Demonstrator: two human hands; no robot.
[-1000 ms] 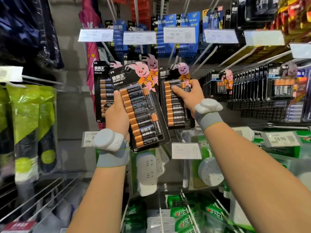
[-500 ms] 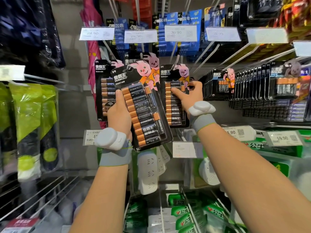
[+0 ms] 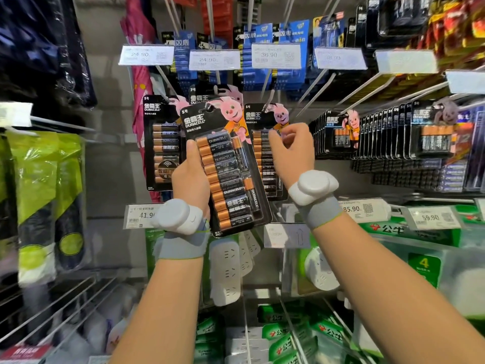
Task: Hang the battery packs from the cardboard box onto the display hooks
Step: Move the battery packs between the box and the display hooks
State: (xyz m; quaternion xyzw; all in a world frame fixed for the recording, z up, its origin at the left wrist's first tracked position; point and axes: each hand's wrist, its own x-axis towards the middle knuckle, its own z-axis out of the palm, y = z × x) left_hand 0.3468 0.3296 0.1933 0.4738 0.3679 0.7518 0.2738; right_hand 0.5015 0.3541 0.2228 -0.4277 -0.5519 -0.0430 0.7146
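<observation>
At centre frame, a multi-cell battery pack [image 3: 228,166] is raised before the rack, its top tilted toward 11 o'clock. The left hand [image 3: 190,179] grips its left edge, thumb laid up the front and fingers hidden behind, with the forearm rising from 7 o'clock. Just at its 3 o'clock a second battery pack [image 3: 263,164] hangs on a display hook [image 3: 266,85]; the right hand [image 3: 291,151], fingers curled, sits against that pack's front, though whether it pinches the card cannot be told. Beyond these, price tags [image 3: 275,55] hang at 12 o'clock and white power strips [image 3: 225,269] at 6 o'clock.
</observation>
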